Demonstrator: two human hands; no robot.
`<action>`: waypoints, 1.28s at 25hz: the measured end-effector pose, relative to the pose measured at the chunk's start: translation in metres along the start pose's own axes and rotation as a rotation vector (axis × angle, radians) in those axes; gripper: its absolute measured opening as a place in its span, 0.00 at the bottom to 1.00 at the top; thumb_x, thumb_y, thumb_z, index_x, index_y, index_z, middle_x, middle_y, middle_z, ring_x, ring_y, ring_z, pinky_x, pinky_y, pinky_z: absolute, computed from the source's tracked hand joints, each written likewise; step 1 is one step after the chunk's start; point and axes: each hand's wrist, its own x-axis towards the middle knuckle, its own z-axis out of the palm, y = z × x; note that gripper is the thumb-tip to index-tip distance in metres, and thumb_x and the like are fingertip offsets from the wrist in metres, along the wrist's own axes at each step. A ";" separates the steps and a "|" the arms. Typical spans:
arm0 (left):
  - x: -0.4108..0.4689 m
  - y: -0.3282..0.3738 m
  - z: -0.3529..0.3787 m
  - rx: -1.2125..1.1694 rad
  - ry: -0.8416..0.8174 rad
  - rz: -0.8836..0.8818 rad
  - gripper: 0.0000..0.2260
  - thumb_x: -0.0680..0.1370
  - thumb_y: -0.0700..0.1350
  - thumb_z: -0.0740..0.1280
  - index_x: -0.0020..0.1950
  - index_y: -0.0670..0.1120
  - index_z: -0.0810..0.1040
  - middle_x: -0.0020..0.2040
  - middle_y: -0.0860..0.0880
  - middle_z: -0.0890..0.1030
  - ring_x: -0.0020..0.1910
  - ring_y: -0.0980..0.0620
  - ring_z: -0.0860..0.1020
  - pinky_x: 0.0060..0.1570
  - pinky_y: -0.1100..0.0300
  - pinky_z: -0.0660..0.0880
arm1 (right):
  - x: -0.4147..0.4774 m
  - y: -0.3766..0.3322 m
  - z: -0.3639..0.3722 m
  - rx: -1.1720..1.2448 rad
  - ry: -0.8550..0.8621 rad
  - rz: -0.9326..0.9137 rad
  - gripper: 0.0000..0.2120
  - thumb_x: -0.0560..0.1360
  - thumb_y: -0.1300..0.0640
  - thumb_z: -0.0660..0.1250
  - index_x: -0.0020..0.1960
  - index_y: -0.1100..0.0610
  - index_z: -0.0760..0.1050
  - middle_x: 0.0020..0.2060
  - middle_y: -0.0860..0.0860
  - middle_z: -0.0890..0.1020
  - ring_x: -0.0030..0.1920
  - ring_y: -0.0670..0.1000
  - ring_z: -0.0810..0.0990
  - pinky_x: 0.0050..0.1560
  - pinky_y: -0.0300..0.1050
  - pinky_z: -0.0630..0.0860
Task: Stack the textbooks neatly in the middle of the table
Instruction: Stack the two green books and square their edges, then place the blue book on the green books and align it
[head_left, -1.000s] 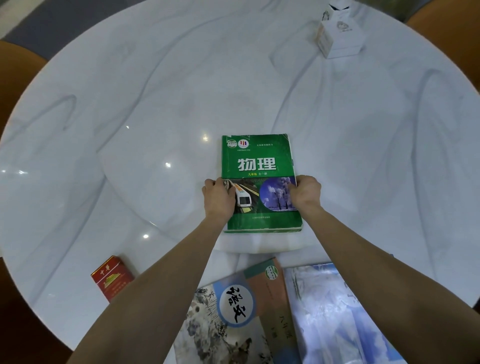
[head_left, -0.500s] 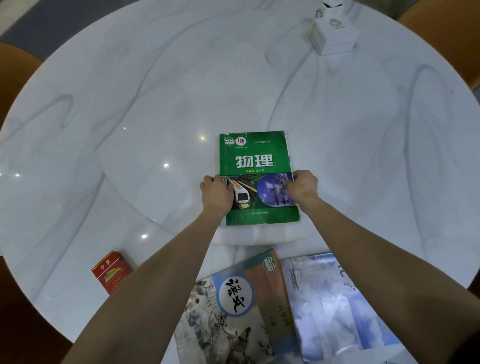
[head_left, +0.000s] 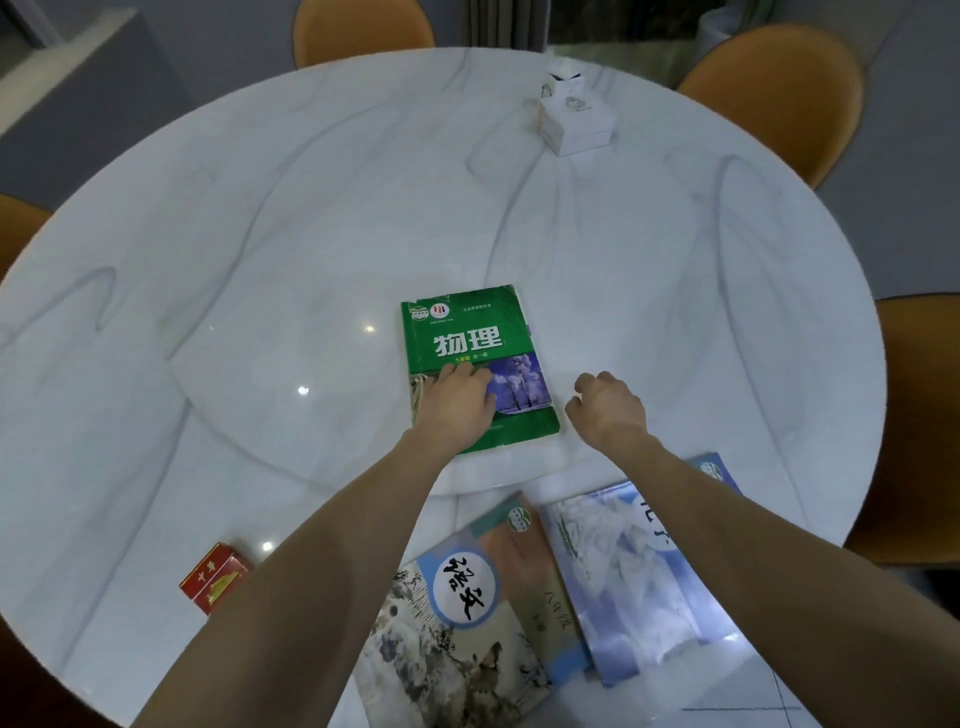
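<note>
A green textbook (head_left: 470, 332) lies flat on the glass turntable in the middle of the white marble table (head_left: 260, 218). My left hand (head_left: 457, 402) rests palm down on its lower left part, fingers spread. My right hand (head_left: 605, 410) hovers just right of the book, off it, fingers loosely curled and holding nothing. Two more textbooks lie at the near edge: one with a painted landscape and a blue circle (head_left: 467, 623), and a pale blue one (head_left: 623, 561) beside it, partly under my right forearm.
A red cigarette pack (head_left: 213, 577) sits near the front left edge. A white tissue box (head_left: 574, 117) stands at the far right of the table. Orange chairs (head_left: 769, 88) ring the table.
My right hand has let go of the green book's right edge and moved off to the right. My left hand shifted from the left edge onto the cover. The camera tilted up.
</note>
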 end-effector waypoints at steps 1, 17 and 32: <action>-0.001 0.008 -0.001 0.032 -0.009 0.051 0.14 0.80 0.47 0.57 0.62 0.44 0.74 0.61 0.43 0.76 0.61 0.42 0.72 0.59 0.47 0.71 | -0.008 0.006 -0.001 -0.027 0.024 0.006 0.15 0.78 0.57 0.56 0.61 0.61 0.73 0.57 0.59 0.76 0.58 0.60 0.75 0.56 0.50 0.72; -0.025 0.121 0.062 0.178 -0.236 0.540 0.15 0.81 0.45 0.55 0.65 0.42 0.72 0.62 0.42 0.74 0.62 0.43 0.71 0.54 0.50 0.73 | -0.148 0.129 0.035 -0.033 0.006 0.469 0.16 0.78 0.56 0.55 0.63 0.61 0.70 0.60 0.58 0.76 0.60 0.60 0.74 0.59 0.52 0.71; -0.011 0.131 0.109 -0.137 -0.427 0.332 0.18 0.78 0.49 0.64 0.63 0.39 0.74 0.60 0.37 0.78 0.57 0.39 0.77 0.56 0.50 0.75 | -0.208 0.097 0.095 0.876 0.176 1.050 0.18 0.74 0.56 0.66 0.60 0.61 0.66 0.55 0.60 0.79 0.53 0.62 0.80 0.49 0.52 0.77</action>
